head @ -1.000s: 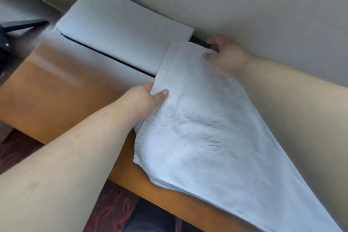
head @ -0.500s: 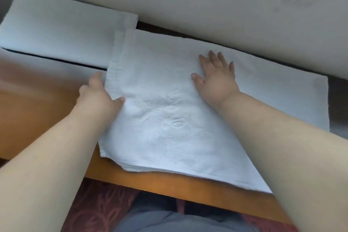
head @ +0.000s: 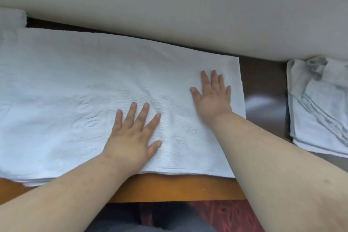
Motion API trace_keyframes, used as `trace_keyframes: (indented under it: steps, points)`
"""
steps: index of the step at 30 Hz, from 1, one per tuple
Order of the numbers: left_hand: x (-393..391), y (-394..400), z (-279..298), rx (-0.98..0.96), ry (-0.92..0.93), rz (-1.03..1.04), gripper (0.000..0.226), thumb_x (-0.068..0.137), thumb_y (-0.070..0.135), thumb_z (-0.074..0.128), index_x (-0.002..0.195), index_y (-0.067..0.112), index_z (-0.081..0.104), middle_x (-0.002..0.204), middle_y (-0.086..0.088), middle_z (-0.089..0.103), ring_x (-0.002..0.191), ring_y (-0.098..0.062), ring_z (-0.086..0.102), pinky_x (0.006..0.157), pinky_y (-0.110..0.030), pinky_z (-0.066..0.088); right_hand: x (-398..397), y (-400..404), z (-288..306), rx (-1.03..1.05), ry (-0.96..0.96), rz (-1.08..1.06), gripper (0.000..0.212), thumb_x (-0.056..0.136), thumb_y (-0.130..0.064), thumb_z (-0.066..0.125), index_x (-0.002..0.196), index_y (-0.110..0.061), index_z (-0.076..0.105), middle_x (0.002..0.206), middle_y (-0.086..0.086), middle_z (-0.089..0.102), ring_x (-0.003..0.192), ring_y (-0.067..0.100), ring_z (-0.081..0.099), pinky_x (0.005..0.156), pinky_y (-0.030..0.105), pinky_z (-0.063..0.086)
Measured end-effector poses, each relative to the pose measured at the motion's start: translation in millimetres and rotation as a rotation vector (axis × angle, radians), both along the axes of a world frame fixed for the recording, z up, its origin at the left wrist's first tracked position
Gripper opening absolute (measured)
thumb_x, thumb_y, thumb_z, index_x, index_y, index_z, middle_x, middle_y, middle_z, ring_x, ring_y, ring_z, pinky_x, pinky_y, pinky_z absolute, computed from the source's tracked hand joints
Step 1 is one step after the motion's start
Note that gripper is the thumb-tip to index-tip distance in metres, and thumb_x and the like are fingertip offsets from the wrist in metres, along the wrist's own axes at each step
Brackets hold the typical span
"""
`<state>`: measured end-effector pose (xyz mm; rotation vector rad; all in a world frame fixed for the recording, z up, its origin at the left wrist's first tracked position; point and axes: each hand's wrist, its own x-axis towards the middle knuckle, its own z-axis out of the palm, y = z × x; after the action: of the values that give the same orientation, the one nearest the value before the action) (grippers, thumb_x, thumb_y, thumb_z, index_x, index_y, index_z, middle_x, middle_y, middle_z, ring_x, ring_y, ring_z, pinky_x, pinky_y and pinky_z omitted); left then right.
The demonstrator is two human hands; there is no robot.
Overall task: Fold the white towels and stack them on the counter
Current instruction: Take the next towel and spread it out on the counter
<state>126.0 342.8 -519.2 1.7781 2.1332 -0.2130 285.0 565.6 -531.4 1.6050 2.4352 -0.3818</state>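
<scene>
A long white towel (head: 79,88), folded lengthwise, lies flat across the wooden counter (head: 169,188) against the wall. My left hand (head: 133,135) presses flat on it near the middle, fingers spread. My right hand (head: 212,98) lies flat near the towel's right end, fingers straight. A corner of another folded white towel (head: 13,18) shows at the far left. A rumpled pile of white towels (head: 320,107) sits at the right edge of the counter.
The pale wall (head: 188,5) runs right behind the towel. A dark bare strip of counter (head: 265,96) separates the flat towel from the pile on the right. Below the counter's front edge are my lap and a red patterned carpet (head: 226,216).
My view has swung right along the towel. My left hand let go of the towel's left edge and now lies flat near the middle; my right hand slid to the right end.
</scene>
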Motion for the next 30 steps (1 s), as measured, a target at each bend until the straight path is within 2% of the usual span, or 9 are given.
trace_keyframes:
  steps: [5, 10, 14, 16, 19, 21, 25, 27, 30]
  points:
    - [30, 20, -1, -0.009, 0.02, -0.035, 0.07, 0.086, 0.067, -0.004, 0.137, 0.035, -0.04, 0.157, -0.003, -0.03, 0.14, -0.032, -0.035, 0.112, -0.055, -0.019, 43, 22, -4, 0.054, 0.006, -0.008, 0.073, 0.09, -0.069, 0.009, 0.155, -0.036, 0.001, 0.165, -0.001, -0.006, 0.15, 0.02, -0.011, 0.12, 0.049, -0.005]
    - [52, 33, 0, 0.002, -0.029, -0.014, 0.071, 0.09, 0.066, 0.006, 0.147, 0.035, -0.024, 0.159, -0.003, -0.024, 0.141, -0.031, -0.032, 0.112, -0.055, -0.019, 63, 37, -3, 0.06, -0.01, 0.0, 0.074, 0.09, -0.069, 0.012, 0.155, -0.035, 0.003, 0.165, 0.0, -0.004, 0.151, 0.021, -0.008, 0.12, 0.051, -0.002]
    - [38, 30, 3, 0.05, -0.107, -0.026, 0.068, 0.092, 0.063, 0.013, 0.152, 0.037, -0.004, 0.162, 0.001, -0.013, 0.146, -0.023, -0.021, 0.116, -0.046, -0.015, 36, 28, 12, 0.027, 0.113, -0.131, 0.069, 0.091, -0.058, 0.034, 0.152, -0.028, 0.022, 0.165, 0.004, 0.003, 0.151, 0.022, -0.003, 0.12, 0.053, -0.001]
    - [24, 27, 5, 0.098, -0.148, 0.023, 0.064, 0.094, 0.06, 0.02, 0.153, 0.038, 0.007, 0.163, 0.001, -0.003, 0.147, -0.02, -0.012, 0.116, -0.039, -0.01, -1, 10, 22, 0.046, 0.249, -0.084, 0.063, 0.093, -0.049, 0.043, 0.15, -0.025, 0.03, 0.164, 0.004, 0.008, 0.151, 0.021, 0.0, 0.12, 0.052, -0.001]
    - [-4, 17, 5, 0.125, -0.106, 0.178, 0.063, 0.094, 0.059, 0.02, 0.152, 0.039, 0.009, 0.163, -0.001, -0.002, 0.147, -0.021, -0.011, 0.116, -0.041, -0.012, -76, -29, 28, 0.019, 0.398, 0.163, 0.057, 0.097, -0.041, 0.044, 0.15, -0.026, 0.031, 0.164, 0.004, 0.014, 0.151, 0.022, 0.003, 0.119, 0.051, 0.0]
    - [-30, 5, 5, 0.114, -0.052, 0.31, 0.065, 0.093, 0.06, 0.015, 0.153, 0.037, 0.004, 0.163, -0.003, -0.007, 0.147, -0.022, -0.015, 0.117, -0.047, -0.013, -121, -52, 26, -0.056, 0.401, 0.337, 0.059, 0.098, -0.042, 0.041, 0.153, -0.029, 0.025, 0.164, 0.002, 0.012, 0.151, 0.022, 0.001, 0.119, 0.05, 0.001]
    - [-93, -34, 4, 0.111, 0.003, 0.574, 0.067, 0.095, 0.061, 0.021, 0.154, 0.035, 0.003, 0.163, -0.006, -0.007, 0.148, -0.027, -0.012, 0.118, -0.049, -0.008, -152, -68, 13, -0.061, 0.085, 0.555, 0.064, 0.098, -0.055, 0.029, 0.155, -0.031, 0.012, 0.165, -0.001, 0.002, 0.151, 0.021, -0.006, 0.12, 0.051, -0.004]
    - [-115, -54, 8, 0.163, -0.033, 0.729, 0.071, 0.093, 0.062, 0.031, 0.154, 0.033, 0.007, 0.162, -0.007, 0.001, 0.148, -0.027, -0.003, 0.119, -0.047, 0.001, -156, -73, 13, -0.009, 0.057, 0.495, 0.064, 0.097, -0.057, 0.033, 0.153, -0.028, 0.023, 0.164, 0.001, 0.01, 0.151, 0.022, 0.002, 0.12, 0.05, 0.0]
    - [-136, -83, 16, 0.243, -0.147, 1.029, 0.089, 0.083, 0.068, 0.051, 0.152, 0.026, 0.014, 0.155, -0.006, 0.022, 0.139, -0.029, 0.022, 0.111, -0.045, 0.024, -191, -92, 26, 0.003, 0.225, 0.375, 0.047, 0.094, -0.044, 0.048, 0.133, -0.02, 0.051, 0.153, 0.008, 0.033, 0.142, 0.03, 0.025, 0.118, 0.046, 0.016]
